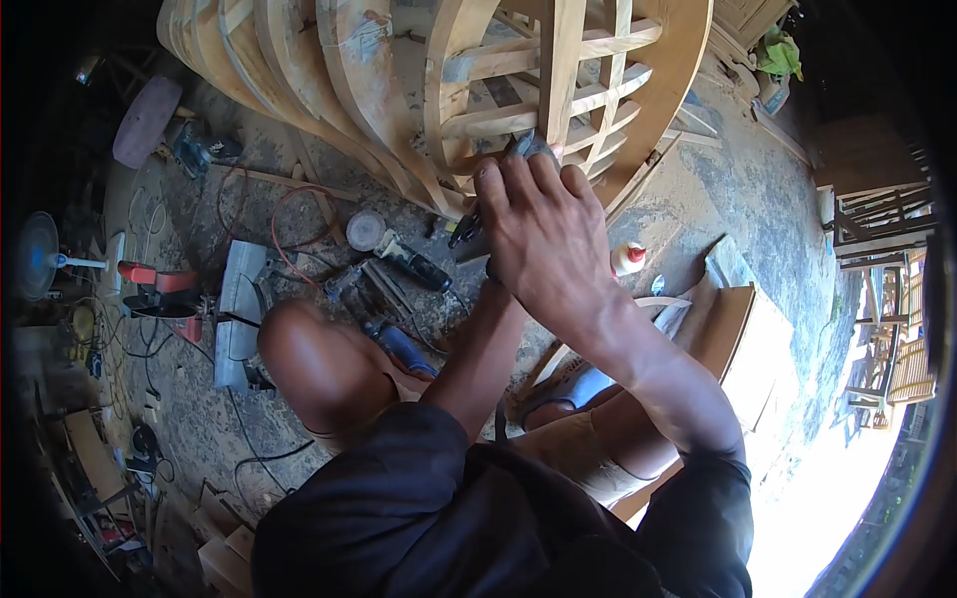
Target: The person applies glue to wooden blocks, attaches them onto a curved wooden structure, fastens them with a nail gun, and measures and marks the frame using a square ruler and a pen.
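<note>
My right hand (546, 224) lies over the top with its fingers bent down around a dark tool (534, 147), partly visible past the knuckles. That tool is against the lower part of a curved wooden frame (558, 75) of ribs and slats. From the left, my left forearm (488, 334) runs up beneath my right wrist. My left hand is hidden under the right one, so its fingers cannot be made out. Black parts (466, 228) stick out just left of my right hand.
On the dusty floor left of my hands lie a grinder (417, 264), a blue power tool (399, 349), a red hose (282, 224) and cables. A miter saw (239, 314) stands farther left. To the right are a white bottle with red cap (628, 259) and a wooden box (726, 334).
</note>
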`<control>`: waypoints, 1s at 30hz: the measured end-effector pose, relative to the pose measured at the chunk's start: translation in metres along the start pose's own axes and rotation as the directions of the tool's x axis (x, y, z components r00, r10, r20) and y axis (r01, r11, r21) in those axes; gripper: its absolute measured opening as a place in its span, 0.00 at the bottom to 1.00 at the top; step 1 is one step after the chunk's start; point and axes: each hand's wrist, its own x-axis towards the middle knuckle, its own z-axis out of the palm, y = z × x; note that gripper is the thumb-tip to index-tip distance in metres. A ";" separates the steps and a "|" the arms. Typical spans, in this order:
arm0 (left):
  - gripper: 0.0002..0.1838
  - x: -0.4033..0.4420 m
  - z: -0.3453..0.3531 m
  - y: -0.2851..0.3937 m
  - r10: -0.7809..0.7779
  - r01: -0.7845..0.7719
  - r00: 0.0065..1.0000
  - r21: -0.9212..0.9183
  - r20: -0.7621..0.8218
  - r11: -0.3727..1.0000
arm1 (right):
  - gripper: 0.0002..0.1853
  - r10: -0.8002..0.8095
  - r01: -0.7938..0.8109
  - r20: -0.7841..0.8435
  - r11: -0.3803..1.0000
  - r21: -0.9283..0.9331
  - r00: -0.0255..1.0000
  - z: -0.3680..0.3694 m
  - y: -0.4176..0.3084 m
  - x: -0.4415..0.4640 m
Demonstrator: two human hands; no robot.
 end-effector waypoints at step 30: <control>0.06 0.000 -0.004 -0.004 -0.033 0.033 0.999 0.027 -0.001 0.999 | 0.09 0.100 -0.104 0.081 0.993 0.047 0.992 0.013 0.001 0.018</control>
